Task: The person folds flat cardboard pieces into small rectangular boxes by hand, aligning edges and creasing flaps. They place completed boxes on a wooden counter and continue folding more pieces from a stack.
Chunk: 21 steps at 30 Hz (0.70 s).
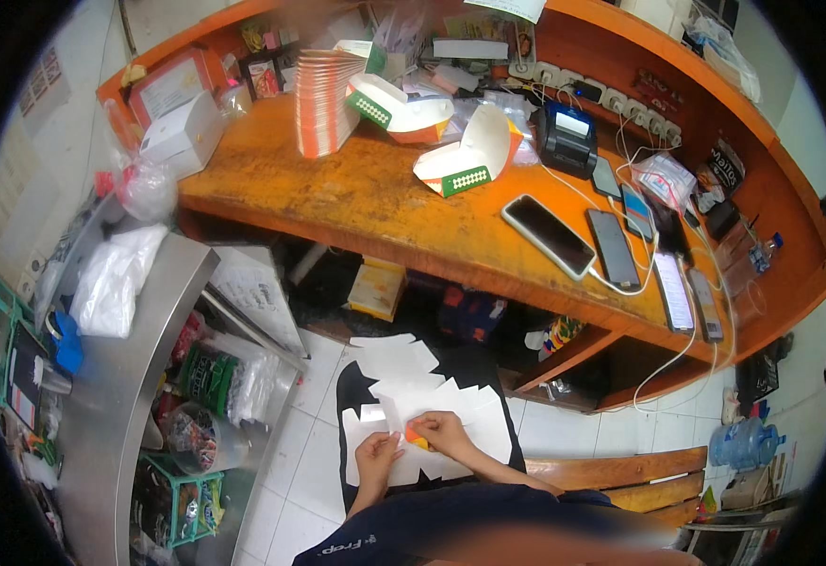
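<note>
Flat paper blanks point(436, 401), white with notched edges, lay fanned over the person's lap in the head view, low in the middle of the picture. The right hand point(443, 432) had its fingers pinched on an orange-edged blank point(417, 435) at the top of the pile. The left hand point(377, 457) rested flat on the lower sheets, fingers together and pressing rather than gripping.

The pile looked loose, with nothing under it but the lap, so a tug on 1 blank could have dragged its neighbours off onto the tiled floor point(323, 377). A crooked fold was also likely with no firm surface below.

On the orange bench point(356, 203) stood 2 folded boxes point(465, 156) beside a stack of unfolded blanks point(323, 99), well apart from the hands. How many sheets lay in the lap was hard to count, since they overlapped; the right hand's fingertips were too small to read clearly.
</note>
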### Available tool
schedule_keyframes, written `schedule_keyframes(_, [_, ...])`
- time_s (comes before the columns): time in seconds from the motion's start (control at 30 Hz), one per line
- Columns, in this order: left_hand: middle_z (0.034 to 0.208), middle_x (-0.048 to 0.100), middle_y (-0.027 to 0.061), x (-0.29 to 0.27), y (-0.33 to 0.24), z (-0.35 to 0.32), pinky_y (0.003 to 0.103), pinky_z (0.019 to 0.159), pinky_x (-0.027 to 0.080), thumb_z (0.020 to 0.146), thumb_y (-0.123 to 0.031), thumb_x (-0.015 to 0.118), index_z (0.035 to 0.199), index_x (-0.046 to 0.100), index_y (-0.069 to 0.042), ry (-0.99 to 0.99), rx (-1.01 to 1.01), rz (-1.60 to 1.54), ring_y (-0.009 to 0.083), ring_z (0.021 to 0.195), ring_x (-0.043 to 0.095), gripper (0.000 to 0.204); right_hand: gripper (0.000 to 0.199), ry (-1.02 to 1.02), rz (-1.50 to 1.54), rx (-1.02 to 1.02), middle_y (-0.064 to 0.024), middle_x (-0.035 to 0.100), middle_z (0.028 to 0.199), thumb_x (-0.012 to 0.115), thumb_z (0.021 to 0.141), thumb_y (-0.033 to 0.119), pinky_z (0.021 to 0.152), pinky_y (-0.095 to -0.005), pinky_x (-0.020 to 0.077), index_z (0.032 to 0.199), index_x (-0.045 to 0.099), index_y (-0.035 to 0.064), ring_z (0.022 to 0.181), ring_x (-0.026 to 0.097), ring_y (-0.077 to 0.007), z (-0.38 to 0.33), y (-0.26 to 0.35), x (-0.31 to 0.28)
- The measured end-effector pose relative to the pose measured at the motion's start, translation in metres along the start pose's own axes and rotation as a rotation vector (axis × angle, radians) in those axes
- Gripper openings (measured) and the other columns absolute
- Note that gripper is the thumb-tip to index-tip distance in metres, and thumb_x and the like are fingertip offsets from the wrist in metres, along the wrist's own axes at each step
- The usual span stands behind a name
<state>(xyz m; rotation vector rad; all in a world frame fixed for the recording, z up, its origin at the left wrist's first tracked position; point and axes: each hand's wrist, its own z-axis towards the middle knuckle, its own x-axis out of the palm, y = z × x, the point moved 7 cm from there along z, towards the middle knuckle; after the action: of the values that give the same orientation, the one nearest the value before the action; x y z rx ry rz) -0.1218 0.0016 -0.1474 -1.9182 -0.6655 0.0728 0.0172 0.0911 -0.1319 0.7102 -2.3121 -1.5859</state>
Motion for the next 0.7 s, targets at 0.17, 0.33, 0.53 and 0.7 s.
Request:
schedule_keyframes(0.17, [0.082,0.065,0.0053,-0.001,-0.018,0.0,0.025,0.074,0.052,0.083,-0.006,0.071,0.082,0.066,0.0,-0.101,0.335,0.218,0.0123,0.076,0.063,0.008,0.03,0.247,0.389,0.199,-0.0051,0.067,0.091,0.066,0.09,0.028,0.068,-0.0248,0.0521,0.109,0.066,0.006,0.076,0.063,-0.0105,-0.001,-0.018,0.027])
schedule_keyframes(0.33, [0.091,0.066,0.0089,-0.008,-0.005,0.006,0.023,0.07,0.05,0.082,-0.006,0.072,0.08,0.066,0.001,-0.078,0.171,0.051,0.0106,0.077,0.062,0.009,0.028,0.257,0.512,0.196,-0.005,0.066,0.1,0.066,0.09,0.024,0.08,-0.0244,0.051,0.109,0.064,0.0037,0.092,0.063,-0.0124,-0.013,-0.012,0.029])
schedule_keyframes(0.53, [0.119,0.056,0.0179,0.01,0.001,-0.004,0.032,0.094,0.041,0.092,-0.012,0.053,0.116,0.051,0.003,0.023,0.239,0.242,0.0238,0.109,0.055,0.029,0.024,0.051,0.678,0.112,-0.0071,0.066,0.099,0.066,0.089,0.018,0.079,-0.0254,0.0521,0.105,0.065,-0.0003,0.089,0.064,-0.0133,0.007,-0.017,0.027])
schedule_keyframes(0.7, [0.134,0.046,0.0212,0.01,-0.008,-0.013,0.037,0.106,0.033,0.097,-0.016,0.04,0.143,0.027,-0.001,0.047,0.261,0.24,0.031,0.125,0.045,0.051,0.022,0.29,0.51,0.21,-0.0077,0.068,0.097,0.071,0.085,0.015,0.079,-0.0235,0.0525,0.101,0.067,0.0001,0.086,0.065,-0.0123,0.008,-0.011,0.033])
